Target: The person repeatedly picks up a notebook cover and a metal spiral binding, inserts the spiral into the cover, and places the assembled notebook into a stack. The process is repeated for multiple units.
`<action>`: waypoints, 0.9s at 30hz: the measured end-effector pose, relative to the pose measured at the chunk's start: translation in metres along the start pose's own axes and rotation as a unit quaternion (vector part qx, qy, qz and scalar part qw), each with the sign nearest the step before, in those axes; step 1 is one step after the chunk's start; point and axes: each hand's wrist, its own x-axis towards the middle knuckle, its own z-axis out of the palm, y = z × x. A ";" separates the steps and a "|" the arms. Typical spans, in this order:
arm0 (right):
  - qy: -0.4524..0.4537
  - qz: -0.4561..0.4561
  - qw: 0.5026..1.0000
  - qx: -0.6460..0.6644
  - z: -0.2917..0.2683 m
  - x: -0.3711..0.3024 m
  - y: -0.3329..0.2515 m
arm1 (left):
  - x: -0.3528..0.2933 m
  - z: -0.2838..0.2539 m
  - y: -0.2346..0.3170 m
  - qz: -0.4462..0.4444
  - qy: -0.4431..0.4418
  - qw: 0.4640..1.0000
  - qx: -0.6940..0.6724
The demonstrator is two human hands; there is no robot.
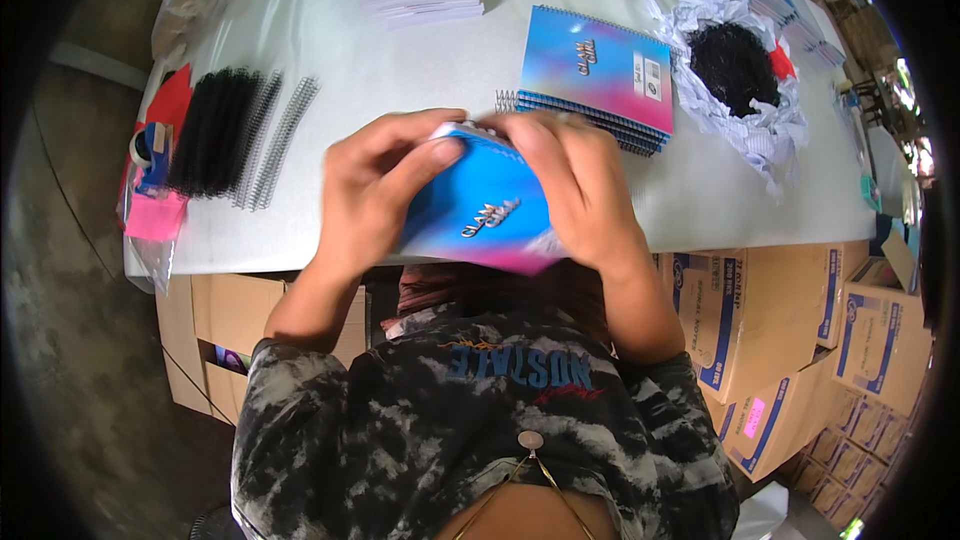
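Note:
Above the near edge of the table I hold a notebook (485,195) with a glossy blue cover that turns pink at its lower end. My left hand (365,190) grips its left side, the thumb lying across the top corner. Around the upper right edge is my right hand (580,180), slightly blurred, its fingertips at the top edge. What the fingers do along that edge is partly hidden. Just beyond my right hand lies a stack of spiral notebooks (600,65) with matching covers. Black binding coils (210,130) and paler wire coils (280,130) stand in rows on the left.
A stack of unbound printed sheets (425,0) sits at the far middle. Crumpled white paper (700,110) surrounds tangled black wire (735,65) at right. Left of the coils are a tape roll (142,148) and pink paper (155,218). Cardboard boxes (760,310) stand below the table's right side.

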 end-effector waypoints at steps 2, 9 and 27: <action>-0.103 0.193 0.976 0.003 -0.002 0.001 0.012 | 0.017 0.002 -0.034 -0.045 -0.028 0.990 -0.127; 0.037 0.220 0.952 0.208 0.013 -0.003 0.029 | 0.038 -0.009 -0.056 -0.089 -0.143 0.972 -0.164; 0.261 0.127 0.939 0.184 0.003 -0.003 0.024 | 0.057 -0.029 -0.026 0.125 -0.070 0.980 0.136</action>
